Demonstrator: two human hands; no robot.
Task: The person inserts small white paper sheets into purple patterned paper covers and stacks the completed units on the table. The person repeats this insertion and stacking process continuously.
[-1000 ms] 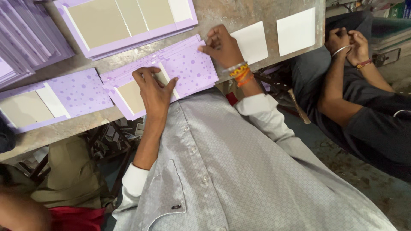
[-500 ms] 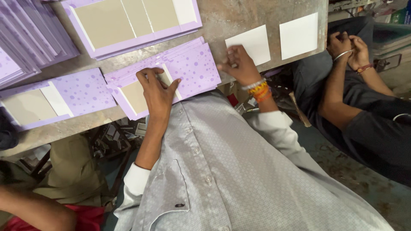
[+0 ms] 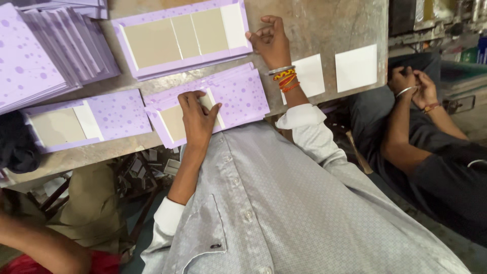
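My left hand (image 3: 198,119) lies flat, fingers apart, on a purple dotted cover (image 3: 238,96) that sits at the table's near edge, pressing where its flap meets the beige board inside. My right hand (image 3: 271,43), with bangles and threads at the wrist, rests on the grey table (image 3: 324,25) with its fingers bent. Its fingertips touch the right edge of a larger opened purple cover (image 3: 182,35) with beige and white panels. Neither hand holds anything.
A fanned stack of purple sheets (image 3: 40,56) fills the top left. Another opened cover (image 3: 86,122) lies at the left. Two white cards (image 3: 356,67) sit right of my wrist. A seated person (image 3: 431,152) with clasped hands is at the right, another person's arm (image 3: 40,243) bottom left.
My right hand left the dotted cover's right end, passed the white card and moved up to the larger cover's right edge. My left hand stayed pressed on the dotted cover.
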